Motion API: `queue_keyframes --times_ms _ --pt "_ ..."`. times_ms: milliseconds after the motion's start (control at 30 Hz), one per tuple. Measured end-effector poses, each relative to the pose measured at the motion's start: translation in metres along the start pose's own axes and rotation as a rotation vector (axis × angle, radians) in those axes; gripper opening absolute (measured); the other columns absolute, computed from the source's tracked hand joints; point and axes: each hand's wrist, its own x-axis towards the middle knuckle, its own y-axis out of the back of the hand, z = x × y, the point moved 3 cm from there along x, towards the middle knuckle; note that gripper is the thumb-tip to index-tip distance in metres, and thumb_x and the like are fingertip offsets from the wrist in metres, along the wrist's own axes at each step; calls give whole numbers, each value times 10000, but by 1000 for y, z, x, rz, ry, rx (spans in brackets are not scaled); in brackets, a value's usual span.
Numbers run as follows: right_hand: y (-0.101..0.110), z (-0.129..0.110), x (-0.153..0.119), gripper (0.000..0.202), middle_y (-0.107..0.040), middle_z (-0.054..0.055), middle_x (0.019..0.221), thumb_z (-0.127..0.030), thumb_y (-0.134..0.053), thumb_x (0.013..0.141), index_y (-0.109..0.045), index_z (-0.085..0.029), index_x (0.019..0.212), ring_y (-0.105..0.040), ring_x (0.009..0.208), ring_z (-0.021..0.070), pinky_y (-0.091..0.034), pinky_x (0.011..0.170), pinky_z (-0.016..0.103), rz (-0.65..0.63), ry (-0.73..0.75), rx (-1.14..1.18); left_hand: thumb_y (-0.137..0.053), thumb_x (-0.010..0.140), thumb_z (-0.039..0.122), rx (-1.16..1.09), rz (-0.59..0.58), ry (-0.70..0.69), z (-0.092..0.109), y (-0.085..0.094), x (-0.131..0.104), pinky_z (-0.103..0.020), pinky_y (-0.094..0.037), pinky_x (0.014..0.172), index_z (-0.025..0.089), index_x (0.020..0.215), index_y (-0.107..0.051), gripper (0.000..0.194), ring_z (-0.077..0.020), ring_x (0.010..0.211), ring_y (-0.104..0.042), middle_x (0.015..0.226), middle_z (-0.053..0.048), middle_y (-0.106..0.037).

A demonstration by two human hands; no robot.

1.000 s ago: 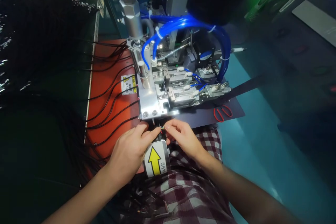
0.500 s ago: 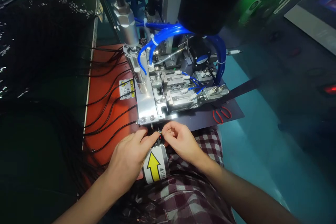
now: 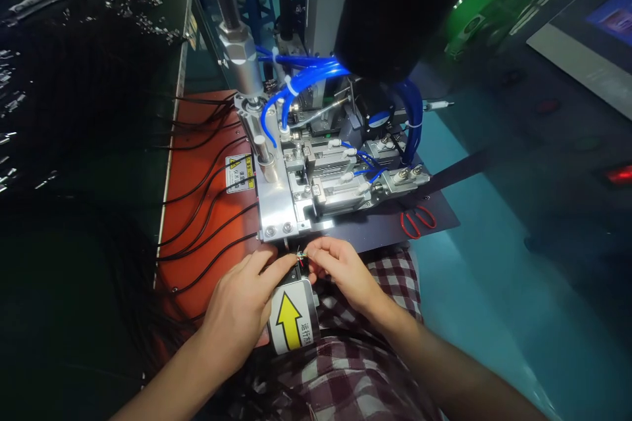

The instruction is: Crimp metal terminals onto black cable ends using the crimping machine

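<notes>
Small coloured wire ends show between my two hands at the front edge of the metal machine. My left hand has its thumb stretched to the wire ends from the left, and its fingers curl by the machine's front. From the right, my right hand pinches the wire ends between thumb and forefinger. Just below them is a white label with a yellow arrow. What lies under my left fingers is hidden.
Black cables cross the orange board on the left. A dark bundle of cables covers the left bench. Red-handled scissors lie right of the machine. Blue tubes arch over it.
The whole view has shifted slightly, with the machine a little lower in the picture. More coloured wire shows by my right fingertips, while both hands stay at nearly the same place by the machine.
</notes>
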Motion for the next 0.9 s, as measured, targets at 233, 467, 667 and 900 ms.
queue_keyframes --times_ms 233,467,667,900 --pt "-3 -3 0 76 -548 -40 500 -220 -554 757 -545 -162 708 -529 486 113 -397 520 232 43 17 -78 -404 817 64 30 37 -15 1 -1 -2 -317 -501 639 216 1161 -581 416 -229 842 -568 982 -90 -560" --pt "-1 0 -1 54 -537 -40 531 -208 -536 776 -541 -175 733 -554 511 124 -406 507 232 71 50 -167 -402 831 75 5 43 -27 2 6 -2 -328 -515 686 133 1066 -607 317 -214 822 -567 938 -100 -569" --pt "-2 -10 -9 88 -532 -33 588 -185 -519 778 -532 -185 691 -508 541 113 -384 518 228 147 190 -429 -392 811 47 198 13 -50 5 4 -4 -363 -520 628 137 1144 -569 388 -268 864 -548 976 -134 -529" --pt "0 -6 -2 66 -560 -40 516 -181 -507 784 -543 -168 731 -534 513 112 -402 539 223 -7 37 -154 -392 819 37 86 58 -99 4 7 -1 -345 -523 642 116 1081 -597 342 -233 815 -543 929 -125 -545"
